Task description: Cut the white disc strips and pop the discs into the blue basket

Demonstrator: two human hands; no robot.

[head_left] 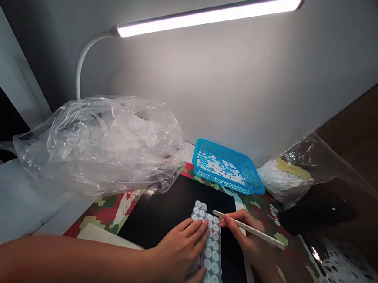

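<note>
A translucent sheet of round white pieces (pixel 215 256), set in two strips of paired columns, lies on a black mat (pixel 157 213). My left hand (pixel 183 254) rests flat across the left strip, fingers stretched out and pressing on it. In the pinched fingers of my right hand (pixel 249 233) is a slim white stick-like tool (pixel 257 232) with a dark tip. That tip is at the gap between the strips, near their far end; whether it touches the sheet I cannot tell. The lower part of the left strip is hidden under my left hand.
A blue basket (pixel 230 158) with many small white discs stands behind the mat. Large clear plastic bag (pixel 110 148) at left, another bag of white pieces (pixel 280 179) at right. White perforated scraps (pixel 348 276) lie right front. A lit lamp (pixel 212 14) hangs above.
</note>
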